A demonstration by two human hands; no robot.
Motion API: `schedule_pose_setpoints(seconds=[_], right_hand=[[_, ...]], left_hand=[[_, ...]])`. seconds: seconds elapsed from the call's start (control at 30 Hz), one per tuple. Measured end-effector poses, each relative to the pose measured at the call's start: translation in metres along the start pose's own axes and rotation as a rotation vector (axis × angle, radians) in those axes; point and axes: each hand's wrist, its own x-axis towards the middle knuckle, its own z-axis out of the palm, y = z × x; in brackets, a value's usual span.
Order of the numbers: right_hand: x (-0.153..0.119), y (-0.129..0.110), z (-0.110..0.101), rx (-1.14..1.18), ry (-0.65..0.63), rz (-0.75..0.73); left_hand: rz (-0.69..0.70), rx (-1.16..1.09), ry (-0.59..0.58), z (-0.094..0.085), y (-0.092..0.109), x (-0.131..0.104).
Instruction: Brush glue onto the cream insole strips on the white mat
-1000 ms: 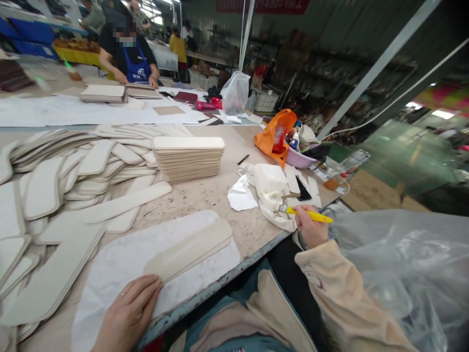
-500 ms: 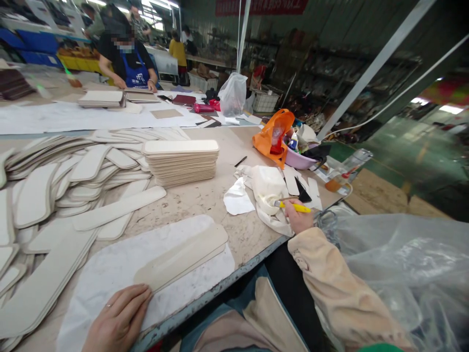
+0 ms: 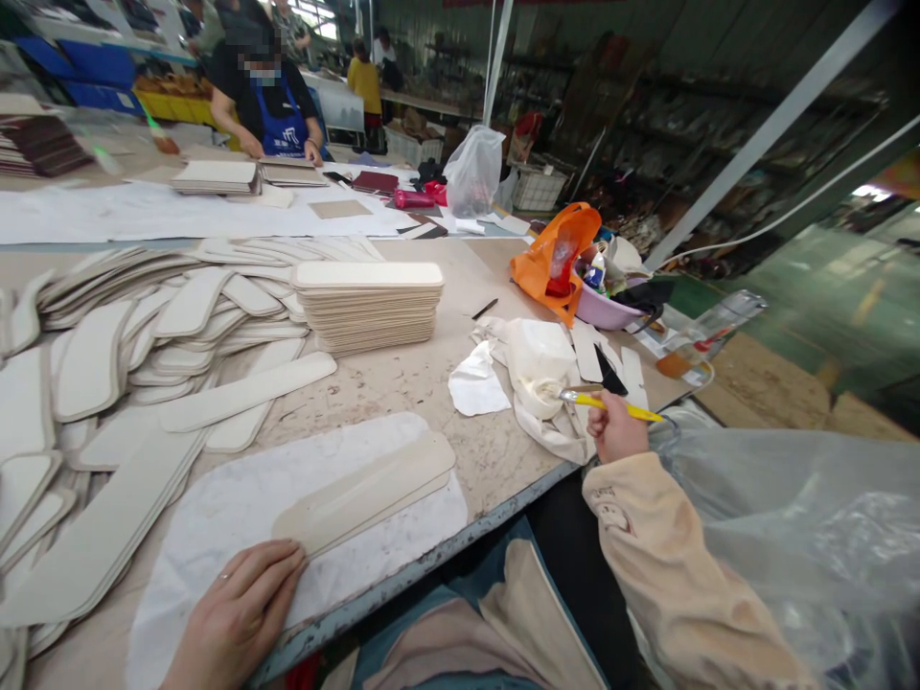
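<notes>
My left hand (image 3: 244, 599) lies with its fingers flat at the near end of two overlapping cream strips (image 3: 378, 484) with rounded ends. Under those strips is a white sheet (image 3: 216, 537) on the table. On the right, my right hand (image 3: 619, 428) is closed around a yellow-handled brush (image 3: 639, 411). The brush tip is at the round opening of a white container (image 3: 540, 347), wrapped in pale cloth; the bristles are partly hidden there. A scrap of white paper (image 3: 478, 381) lies just left of the container.
A neat stack of cream strips (image 3: 370, 311) stands mid-table, beside a loose heap of similar pieces (image 3: 93, 359). Behind the container are an orange bag (image 3: 553, 264) and a lilac basin (image 3: 608, 311). Across the table, a person in a blue apron (image 3: 282, 120) handles flat pieces.
The brush has tilted, its handle end now reaching farther right, with its tip still at the container's opening. My left hand stays by the strips. The whole view has shifted slightly.
</notes>
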Motion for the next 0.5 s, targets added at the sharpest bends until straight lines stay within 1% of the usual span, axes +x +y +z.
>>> schedule_pose_setpoints(seconds=[0.1, 0.17, 0.23, 0.3, 0.4, 0.43, 0.5], right_hand=[[-0.001, -0.001, -0.004, 0.114, -0.022, 0.109], [-0.001, 0.001, -0.007, 0.105, -0.015, 0.116], [-0.001, 0.005, -0.007, 0.077, 0.004, 0.082], [0.000, 0.009, -0.004, -0.016, 0.012, 0.006], [0.002, 0.011, 0.003, -0.281, -0.016, -0.116], [0.003, 0.011, 0.006, -0.351, -0.034, -0.133], [0.004, 0.008, 0.010, -0.407, -0.056, -0.131]], left_hand=[[-0.005, -0.003, 0.000, 0.000, 0.000, -0.002], [-0.013, -0.007, 0.006, 0.000, 0.000, -0.002], [-0.028, -0.011, 0.008, 0.000, 0.000, -0.003], [-0.045, -0.014, 0.005, 0.001, 0.000, -0.004], [-0.048, -0.015, 0.002, 0.003, -0.002, -0.005], [-0.048, -0.016, 0.002, 0.003, -0.002, -0.006], [-0.048, -0.017, -0.001, 0.004, -0.002, -0.005]])
